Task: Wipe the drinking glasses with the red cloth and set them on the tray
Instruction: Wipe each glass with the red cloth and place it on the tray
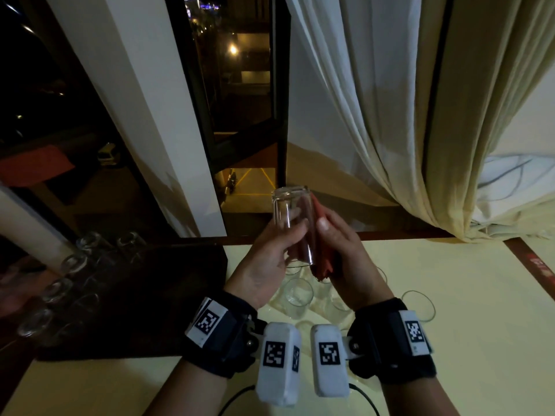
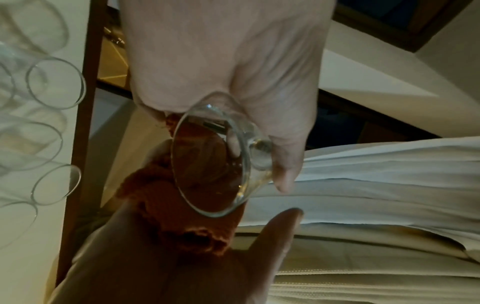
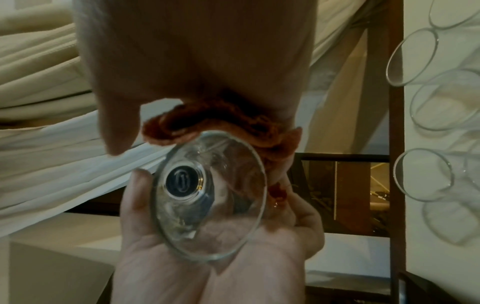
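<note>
At nine o'clock of the hands, a dark rectangular tray (image 1: 144, 298) sits on the pale yellow desk (image 1: 468, 310) and already carries several clear glasses (image 1: 57, 291), so some appear to be done. The left hand (image 1: 267, 265) curls its fingers and thumb round a tall clear drinking glass (image 1: 292, 223), held base-up above the desk. At three o'clock of that glass, the right hand (image 1: 345, 259) presses the folded red cloth (image 1: 322, 256) flat against its side wall, thumb upright alongside. The wiping step looks to be in hand. At six o'clock, below both hands, unwiped clear tumblers (image 1: 297, 292) stand on the desk. Next, the left hand would likely carry this glass towards nine o'clock and set it on a bare part of the tray, clear of its neighbours.
</note>
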Available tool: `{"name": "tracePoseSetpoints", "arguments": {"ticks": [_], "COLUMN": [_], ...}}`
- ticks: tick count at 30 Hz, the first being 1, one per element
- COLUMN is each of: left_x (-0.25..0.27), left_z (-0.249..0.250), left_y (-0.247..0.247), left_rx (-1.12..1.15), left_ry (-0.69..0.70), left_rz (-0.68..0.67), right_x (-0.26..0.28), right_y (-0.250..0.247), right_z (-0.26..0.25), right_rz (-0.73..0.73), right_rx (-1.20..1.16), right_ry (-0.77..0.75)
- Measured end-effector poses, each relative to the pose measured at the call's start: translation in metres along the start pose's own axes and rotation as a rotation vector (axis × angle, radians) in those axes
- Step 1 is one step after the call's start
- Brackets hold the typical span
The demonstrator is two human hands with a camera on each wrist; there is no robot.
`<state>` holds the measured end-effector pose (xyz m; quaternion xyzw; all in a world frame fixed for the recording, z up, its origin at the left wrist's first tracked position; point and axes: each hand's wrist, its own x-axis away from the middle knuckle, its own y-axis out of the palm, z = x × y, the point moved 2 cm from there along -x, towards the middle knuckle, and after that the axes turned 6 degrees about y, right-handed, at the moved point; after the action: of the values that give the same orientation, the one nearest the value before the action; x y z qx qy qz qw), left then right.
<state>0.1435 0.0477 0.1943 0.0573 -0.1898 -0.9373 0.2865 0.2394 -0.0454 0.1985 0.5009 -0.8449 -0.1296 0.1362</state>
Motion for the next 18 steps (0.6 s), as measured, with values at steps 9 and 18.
{"name": "tracePoseSetpoints", "arguments": {"ticks": [9,18], "left_x": [-0.004,-0.004], "left_z": [-0.005,0.017], "left_y": [-0.002,-0.033], "left_rx": [0.060,-0.058], "left_ry": [0.059,0.038], "left_rz": [0.058,-0.095], "right_x": [-0.001,0.002], "right_y": [-0.003,-0.024], "right_z": [0.010,-0.003], "right_rz": [0.001,0.025], "right_rx": [-0.090,-0.059], "right_ry": [-0.078,-0.159]}}
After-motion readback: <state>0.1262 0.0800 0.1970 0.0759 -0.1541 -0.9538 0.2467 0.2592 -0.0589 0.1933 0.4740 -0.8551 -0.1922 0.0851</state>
